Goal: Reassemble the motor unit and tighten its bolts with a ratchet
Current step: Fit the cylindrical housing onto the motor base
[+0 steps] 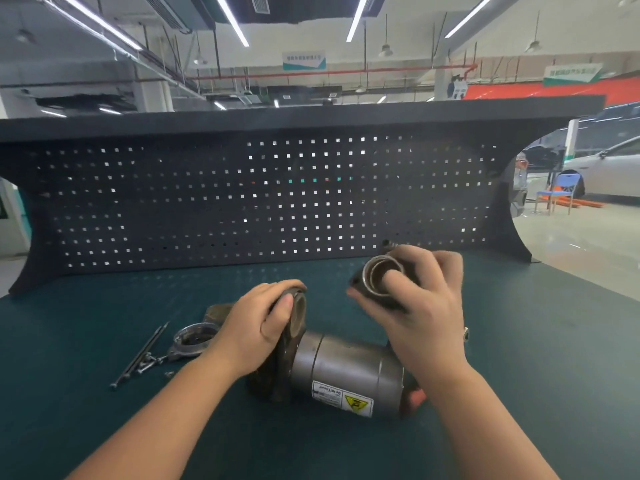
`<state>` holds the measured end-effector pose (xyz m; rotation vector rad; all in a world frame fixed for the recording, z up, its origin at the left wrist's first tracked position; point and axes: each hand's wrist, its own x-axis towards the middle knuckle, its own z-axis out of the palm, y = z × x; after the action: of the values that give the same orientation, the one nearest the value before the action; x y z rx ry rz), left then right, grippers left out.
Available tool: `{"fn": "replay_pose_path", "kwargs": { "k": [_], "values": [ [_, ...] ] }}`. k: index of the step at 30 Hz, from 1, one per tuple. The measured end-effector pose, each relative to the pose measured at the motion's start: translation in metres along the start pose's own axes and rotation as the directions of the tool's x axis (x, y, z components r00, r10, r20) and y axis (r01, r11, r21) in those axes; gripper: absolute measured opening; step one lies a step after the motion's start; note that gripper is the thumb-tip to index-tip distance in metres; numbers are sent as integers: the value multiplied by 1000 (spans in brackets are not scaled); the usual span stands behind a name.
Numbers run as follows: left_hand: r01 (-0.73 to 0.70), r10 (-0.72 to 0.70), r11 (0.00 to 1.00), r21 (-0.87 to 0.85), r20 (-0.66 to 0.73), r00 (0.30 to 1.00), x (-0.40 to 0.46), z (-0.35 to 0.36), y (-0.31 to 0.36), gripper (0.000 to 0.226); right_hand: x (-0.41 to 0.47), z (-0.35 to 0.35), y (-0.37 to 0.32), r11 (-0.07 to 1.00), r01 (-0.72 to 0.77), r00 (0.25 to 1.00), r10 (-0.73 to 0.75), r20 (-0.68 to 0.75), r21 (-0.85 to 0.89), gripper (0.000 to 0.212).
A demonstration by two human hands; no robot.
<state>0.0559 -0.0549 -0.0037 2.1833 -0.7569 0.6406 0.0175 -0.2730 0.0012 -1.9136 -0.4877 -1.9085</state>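
Long bolts (pixel 140 355): lie on the green bench (pixel 86 341) at the far left, with a few small screws beside them; none is fitted yet.
End cover (pixel 194 339): a round flanged casting, resting flat on the bench just left of the left hand, apart from the motor.
Left hand (pixel 256 327): its grip is clamped over the dark end housing (pixel 298 313) at the left end of the motor, thumb on the rim of the bore, steadying it.
Motor body (pixel 346 372): a grey cylinder lying on its side at mid-bench, warning label facing up, between the two forearms.
Right hand (pixel 419 306): raised above the motor's right part, fingers curled round a dark cup-shaped part (pixel 381 275), thumb pressed into its shiny open mouth.
Step in hand: by my reading, reassembly is early; a loose part is being brought to the housing.
Next move: likely line the part's axis up with the bore and seat it squarely.
Ratchet: not in view.
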Motion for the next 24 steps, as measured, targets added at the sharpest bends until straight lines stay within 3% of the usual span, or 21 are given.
{"fn": "replay_pose_path", "kwargs": {
  "k": [5, 7, 9, 11, 13, 16, 20, 24],
  "values": [
    [91, -93, 995, -50, -45, 995, 4, 5, -5, 75, 28, 2, 18, 1000, -18, 987, 16, 161, 12, 39],
    [100, -104, 991, -90, -40, 994, 2, 6, -6, 74, 50, 1, 25, 998, 46, 952, -29, 304, -47, 36],
    [138, -140, 982, -127, -10, 990, 1, 5, -8, 78, 69, 2, 21, 983, 184, 837, -143, 529, -25, 32],
    [210, -202, 955, -208, 56, 978, 4, 3, -7, 81, 78, 6, 3, 947, 316, 637, -251, 729, 51, 28],
    [250, -220, 915, -315, 129, 967, 7, 0, -4, 71, 74, 14, -21, 923, 367, 446, -282, 849, 114, 31],
    [291, -230, 869, -401, 195, 953, 9, -7, 3, 55, 62, 26, -44, 909, 400, 261, -239, 935, 121, 38],
    [261, -170, 882, -392, 253, 952, 7, -13, 7, 48, 56, 32, -52, 910, 403, 130, -163, 978, 98, 51],
    [189, -75, 906, -380, 294, 953, 6, -19, 7, 76, 55, 33, -48, 959, 266, 128, -138, 982, 100, 50]
  ]
}}
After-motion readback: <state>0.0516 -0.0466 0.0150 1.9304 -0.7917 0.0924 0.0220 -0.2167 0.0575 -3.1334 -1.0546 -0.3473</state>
